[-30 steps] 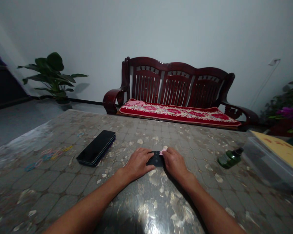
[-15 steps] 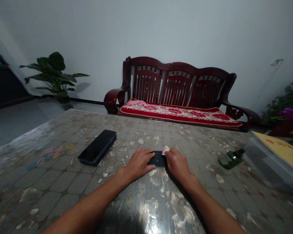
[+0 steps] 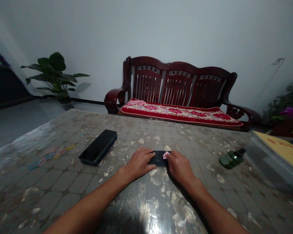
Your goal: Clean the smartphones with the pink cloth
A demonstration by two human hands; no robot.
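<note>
A dark, flat phone (image 3: 158, 160) with faint marks on its face lies across the table in front of me. My left hand (image 3: 139, 162) grips its left end, with the thumb on the near edge and the fingers at the far edge. Pinched in the fingers of my right hand (image 3: 180, 165) is a small pink cloth (image 3: 166, 155), which touches the right part of the phone's face. My right hand covers that end of the phone.
Stacked phones (image 3: 99, 147) lie on the left, beside coloured rubber bands (image 3: 55, 154). A green bottle (image 3: 231, 158) rests on its side at right, next to a clear plastic box (image 3: 263, 162) topped by yellow card (image 3: 280, 148). Beyond the table stands a wooden bench (image 3: 177, 86).
My right hand has shifted slightly right and toward me, and the pink cloth sits a little lower on the phone. My left hand keeps its hold in place.
</note>
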